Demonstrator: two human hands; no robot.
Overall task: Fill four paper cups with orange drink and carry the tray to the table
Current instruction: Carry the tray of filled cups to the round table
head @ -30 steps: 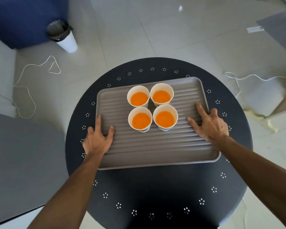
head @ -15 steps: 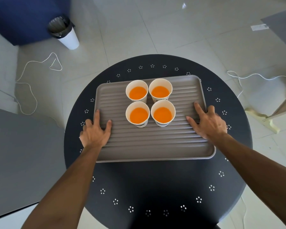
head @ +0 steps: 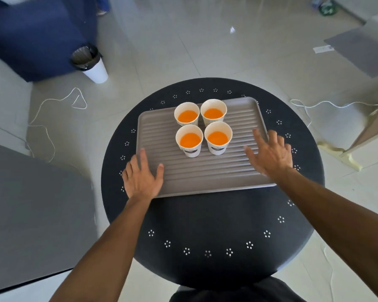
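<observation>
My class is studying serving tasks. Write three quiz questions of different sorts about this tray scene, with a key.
1. True or false: the tray rests on the round dark table.
2. How many paper cups hold orange drink? A two, B three, C four.
3. Fill in: the left hand and right hand are open, gripping ____.

Key: 1 true. 2 C. 3 nothing; both spread flat over the tray's side edges.

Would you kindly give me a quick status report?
Left hand open on tray, right hand open above it. Four cups full. Tray on table. Nothing in the way.
</observation>
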